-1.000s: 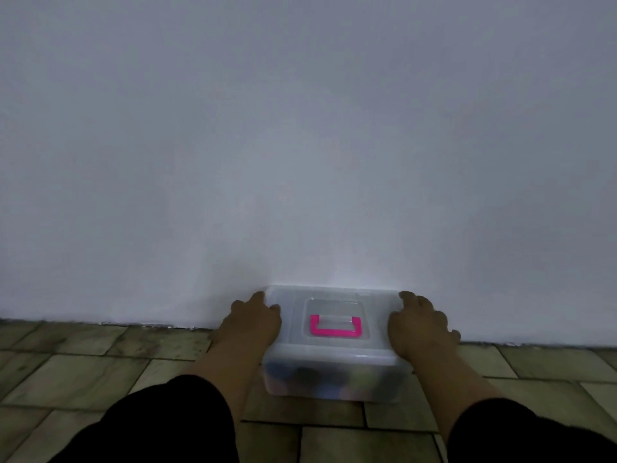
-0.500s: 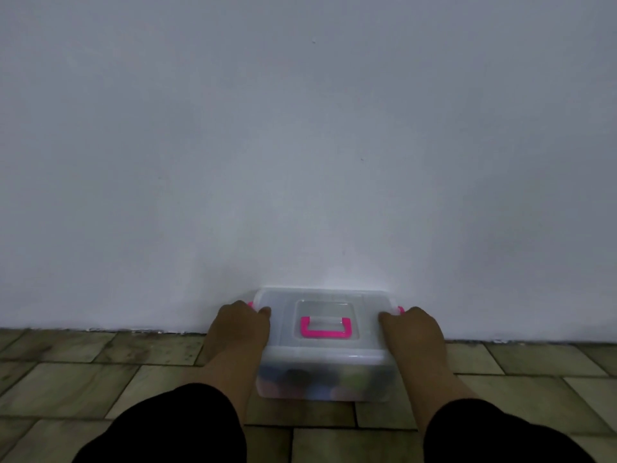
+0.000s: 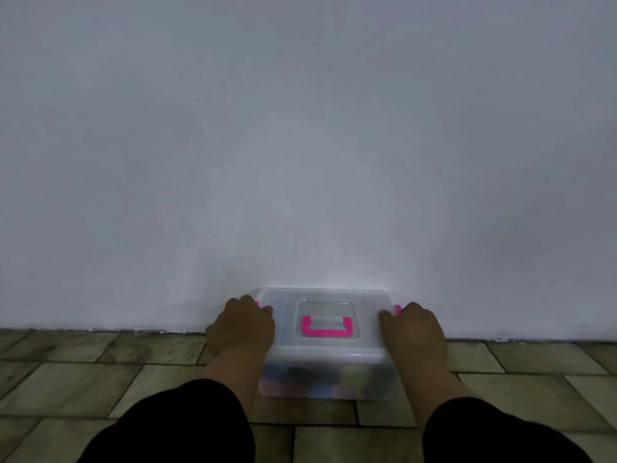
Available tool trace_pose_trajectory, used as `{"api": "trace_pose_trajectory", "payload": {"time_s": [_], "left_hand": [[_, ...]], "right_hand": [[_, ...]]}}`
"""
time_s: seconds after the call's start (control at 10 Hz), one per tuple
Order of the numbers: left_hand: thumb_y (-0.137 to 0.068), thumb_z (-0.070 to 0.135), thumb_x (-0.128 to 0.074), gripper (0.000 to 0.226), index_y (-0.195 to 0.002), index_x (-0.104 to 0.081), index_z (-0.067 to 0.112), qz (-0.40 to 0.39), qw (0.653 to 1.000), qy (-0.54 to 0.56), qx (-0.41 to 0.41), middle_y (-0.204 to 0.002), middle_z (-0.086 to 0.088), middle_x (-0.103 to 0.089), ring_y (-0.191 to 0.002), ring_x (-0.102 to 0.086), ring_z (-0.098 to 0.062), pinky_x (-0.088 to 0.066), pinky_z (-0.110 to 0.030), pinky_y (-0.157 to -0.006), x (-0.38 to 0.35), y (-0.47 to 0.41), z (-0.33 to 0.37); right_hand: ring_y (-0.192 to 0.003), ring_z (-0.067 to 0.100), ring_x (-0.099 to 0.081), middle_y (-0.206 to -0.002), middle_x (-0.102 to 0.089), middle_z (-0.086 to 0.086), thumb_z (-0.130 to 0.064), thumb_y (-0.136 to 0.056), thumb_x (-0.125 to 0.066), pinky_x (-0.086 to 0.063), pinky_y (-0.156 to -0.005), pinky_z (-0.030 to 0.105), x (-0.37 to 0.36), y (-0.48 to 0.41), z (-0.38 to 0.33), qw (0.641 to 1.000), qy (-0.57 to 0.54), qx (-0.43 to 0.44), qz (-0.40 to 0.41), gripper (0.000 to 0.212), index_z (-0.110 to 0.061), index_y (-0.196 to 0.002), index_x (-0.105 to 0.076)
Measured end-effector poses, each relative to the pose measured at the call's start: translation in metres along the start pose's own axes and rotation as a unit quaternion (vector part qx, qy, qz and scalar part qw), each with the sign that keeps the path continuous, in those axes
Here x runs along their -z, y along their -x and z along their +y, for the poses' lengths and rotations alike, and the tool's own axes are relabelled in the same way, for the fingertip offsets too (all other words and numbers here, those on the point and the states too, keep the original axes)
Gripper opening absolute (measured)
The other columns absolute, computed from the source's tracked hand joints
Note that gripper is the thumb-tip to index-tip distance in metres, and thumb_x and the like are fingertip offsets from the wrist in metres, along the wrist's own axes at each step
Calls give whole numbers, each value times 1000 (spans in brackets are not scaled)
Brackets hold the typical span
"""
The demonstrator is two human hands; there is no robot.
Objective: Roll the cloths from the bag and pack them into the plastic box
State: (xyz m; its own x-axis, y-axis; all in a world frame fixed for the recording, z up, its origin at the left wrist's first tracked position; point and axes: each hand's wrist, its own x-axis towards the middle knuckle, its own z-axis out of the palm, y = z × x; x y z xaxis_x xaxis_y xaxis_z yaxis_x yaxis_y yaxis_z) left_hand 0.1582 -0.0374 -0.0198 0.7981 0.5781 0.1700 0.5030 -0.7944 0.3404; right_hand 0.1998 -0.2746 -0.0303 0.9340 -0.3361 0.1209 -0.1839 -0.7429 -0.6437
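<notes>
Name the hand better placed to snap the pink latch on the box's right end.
Right hand: it holds that end of the plastic box, touching the pink latch; the left hand holds the opposite end.

left hand (image 3: 241, 325), right hand (image 3: 414, 329), gripping plastic box (image 3: 325, 354)

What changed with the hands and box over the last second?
The left hand and right hand slid from the lid top outward to grip the ends of the plastic box, uncovering its pink side latches. Box stayed lidded, against the wall.
</notes>
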Motion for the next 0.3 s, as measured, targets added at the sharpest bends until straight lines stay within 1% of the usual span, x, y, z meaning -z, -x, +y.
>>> {"api": "trace_pose_trajectory", "payload": {"time_s": [0.1,0.2,0.3], "left_hand": [[-92,59,-30,56,-128,-47,19,-31,999,-28,4,-127,-7,-50,-113,-52,-28,-38,-43,-94,8,-3,-2],[-91,62,-29,64,-135,-42,18,-52,999,12,6,-137,-10,-44,-120,-46,-31,-35,-46,-100,29,-6,-6],[-93,53,-44,58,-134,-50,13,-35,983,170,-60,-137,-12,-50,-121,-49,-29,-38,-37,-99,86,-10,-11]], "right_hand": [[-89,27,-57,-104,-58,12,-40,-85,-52,-51,-80,37,14,0,-6,998,-3,-17,-55,37,-9,-105,-52],[-113,32,-54,-127,-53,14,-49,-84,-58,-45,-93,39,43,-4,-22,999,2,28,-41,61,-11,-130,-47],[-104,25,-61,-113,-66,9,-40,-83,-66,-45,-86,30,117,-9,-67,977,-174,118,31,44,-13,-117,-63]]}}
